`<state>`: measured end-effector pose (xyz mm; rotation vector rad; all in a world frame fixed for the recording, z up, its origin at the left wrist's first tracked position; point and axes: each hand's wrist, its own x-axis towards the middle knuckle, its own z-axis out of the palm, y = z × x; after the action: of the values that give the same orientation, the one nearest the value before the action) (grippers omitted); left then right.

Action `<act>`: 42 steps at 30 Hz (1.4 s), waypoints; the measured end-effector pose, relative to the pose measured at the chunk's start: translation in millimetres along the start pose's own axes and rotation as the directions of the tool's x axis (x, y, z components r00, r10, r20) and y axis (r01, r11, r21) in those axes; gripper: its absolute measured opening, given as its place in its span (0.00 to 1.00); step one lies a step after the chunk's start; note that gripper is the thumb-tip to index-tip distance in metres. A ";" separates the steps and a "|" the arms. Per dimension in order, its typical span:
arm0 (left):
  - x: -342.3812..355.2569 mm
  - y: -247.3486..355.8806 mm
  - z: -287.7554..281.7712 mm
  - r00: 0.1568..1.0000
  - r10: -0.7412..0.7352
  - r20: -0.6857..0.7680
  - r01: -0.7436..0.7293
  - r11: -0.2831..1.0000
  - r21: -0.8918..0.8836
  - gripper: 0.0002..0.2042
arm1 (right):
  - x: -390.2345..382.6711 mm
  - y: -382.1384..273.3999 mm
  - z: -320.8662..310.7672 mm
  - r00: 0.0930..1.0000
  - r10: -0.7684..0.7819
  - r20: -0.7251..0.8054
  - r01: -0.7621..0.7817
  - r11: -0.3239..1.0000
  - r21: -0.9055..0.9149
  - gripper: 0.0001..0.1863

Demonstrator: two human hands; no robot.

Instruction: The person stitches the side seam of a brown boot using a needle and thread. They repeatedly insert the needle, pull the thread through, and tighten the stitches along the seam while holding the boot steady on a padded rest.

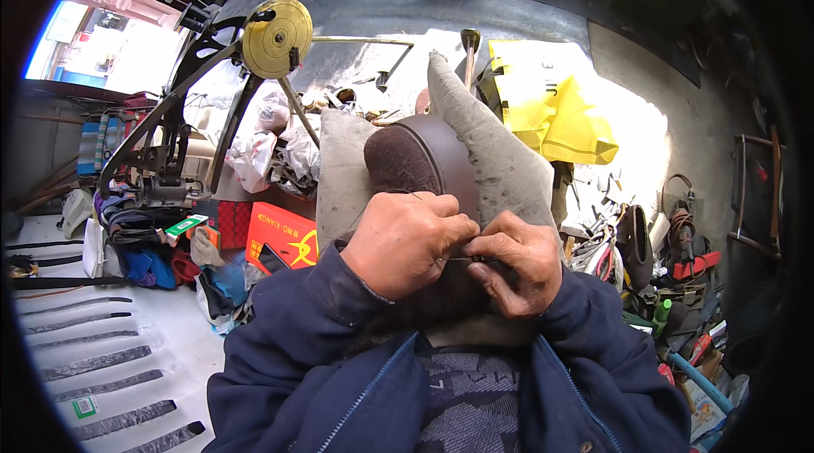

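Observation:
A dark brown fuzzy shoe (pixel 405 160) with a smooth brown sole edge (pixel 449 156) lies on a grey cloth (pixel 500 148) over my lap, toe pointing away. My left hand (pixel 405 241) is closed above the shoe's near part, hiding much of it. Close beside it, my right hand (pixel 519 262) pinches with thumb and fingers. A thin dark strand (pixel 459 260) runs between the fingertips of both hands; it looks like thread, though a needle cannot be ruled out. Another fine dark line shows above my left knuckles, against the shoe.
A black sewing machine with a brass-coloured wheel (pixel 277 38) stands at the far left. Near it lie a red box (pixel 281 237) and plastic bags (pixel 253 156). A yellow bag (pixel 551 105) sits at the far right, with piled shoes and tools (pixel 636 245) nearer. Dark strips (pixel 102 364) cover a white surface at left.

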<state>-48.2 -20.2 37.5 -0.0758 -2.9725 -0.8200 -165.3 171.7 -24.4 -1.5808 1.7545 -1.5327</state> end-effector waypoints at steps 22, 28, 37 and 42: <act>-16.3 1.9 9.2 0.883 -0.326 -0.338 0.311 0.945 -0.100 0.04 | -6.7 18.7 -57.8 0.826 0.441 -0.352 0.189 0.370 0.910 0.25; -25.9 2.9 7.9 0.881 -0.231 -0.413 0.173 0.970 -0.173 0.04 | -5.3 17.8 -44.5 0.527 0.690 -0.496 -0.248 0.684 0.686 0.22; -136.7 10.5 11.3 0.738 -0.637 -0.223 -0.381 -0.120 -0.917 0.12 | -20.1 1.5 -23.8 0.768 0.618 0.167 -0.636 0.766 0.093 0.09; -167.5 13.4 19.6 0.540 -0.836 -0.097 0.414 0.364 -0.835 0.10 | -14.3 3.2 -10.1 0.932 0.338 -0.132 -0.243 0.852 0.465 0.13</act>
<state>118.8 -4.0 16.2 1.2122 -1.8547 -1.7389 -170.1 188.2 -29.0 -0.9125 1.5092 -1.8243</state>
